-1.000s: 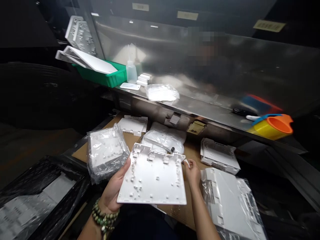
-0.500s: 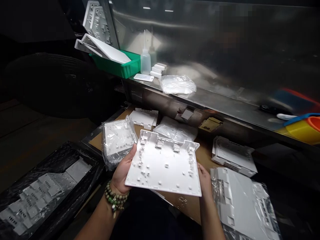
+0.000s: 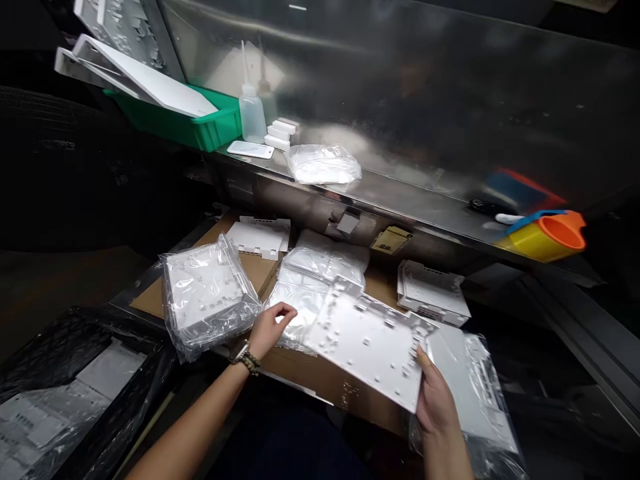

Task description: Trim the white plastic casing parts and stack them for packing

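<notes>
My right hand [image 3: 437, 397] grips a white moulded plastic panel [image 3: 367, 343] by its right edge, thumb on the inner face. The panel is tilted, with small clips and posts facing me. My left hand [image 3: 273, 327], a beaded bracelet at its wrist, is off the panel. Its thumb and forefinger are pinched at the left part of a pile of clear plastic bags [image 3: 295, 293]; whether a bag edge is between them I cannot make out. The panel hides part of the pile's right side. Left of that hand lies a bagged stack of white panels [image 3: 205, 287].
More white panels stand at the table's back [image 3: 260, 237] and right [image 3: 433, 290], with a bagged panel [image 3: 463, 373] at the near right. The metal shelf [image 3: 420, 207] holds a green bin [image 3: 215, 130], a squeeze bottle [image 3: 253, 113] and a yellow-orange tape dispenser [image 3: 543, 237]. A black-lined crate [image 3: 145, 387] is lower left.
My left hand has let go of the panel and moved to the plastic bags. My right hand keeps the panel, now tilted and shifted right. The view has turned right.
</notes>
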### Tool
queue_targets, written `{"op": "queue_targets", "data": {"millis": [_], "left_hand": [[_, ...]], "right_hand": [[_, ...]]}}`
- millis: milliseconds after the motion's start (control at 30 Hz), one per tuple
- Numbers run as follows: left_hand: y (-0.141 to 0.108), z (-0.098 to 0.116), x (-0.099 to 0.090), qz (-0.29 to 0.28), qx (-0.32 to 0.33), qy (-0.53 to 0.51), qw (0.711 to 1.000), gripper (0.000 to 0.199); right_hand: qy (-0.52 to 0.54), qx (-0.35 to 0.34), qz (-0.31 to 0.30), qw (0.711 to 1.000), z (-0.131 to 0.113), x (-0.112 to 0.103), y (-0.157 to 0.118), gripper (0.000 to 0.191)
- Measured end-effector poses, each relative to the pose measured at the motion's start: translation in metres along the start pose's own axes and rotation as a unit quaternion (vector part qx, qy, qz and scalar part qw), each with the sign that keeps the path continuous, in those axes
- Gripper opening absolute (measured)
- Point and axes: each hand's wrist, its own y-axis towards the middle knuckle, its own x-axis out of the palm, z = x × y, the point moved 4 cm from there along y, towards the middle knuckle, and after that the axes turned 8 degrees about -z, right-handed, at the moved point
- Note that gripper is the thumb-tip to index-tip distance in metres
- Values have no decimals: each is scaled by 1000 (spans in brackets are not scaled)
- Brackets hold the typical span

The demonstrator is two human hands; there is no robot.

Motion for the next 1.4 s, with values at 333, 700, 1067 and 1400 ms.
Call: {"op": "queue_targets", "data": {"millis": [333, 700, 1067, 1400], "left_hand": [[34, -101, 26, -148, -40, 274, 949, 34], [74, -125, 5, -153, -114, 172, 967, 25], [70, -81, 13, -127, -43, 16, 991, 28], [29, -42, 37, 54, 113, 193, 973, 29]], "right_hand": [[130, -33, 168, 977, 19, -58, -44, 65], [138, -40, 153, 978, 27, -58, -49, 64], [122, 81, -25, 989, 66, -36, -26, 50], [133, 161, -192, 959, 99, 64, 25, 59]]}}
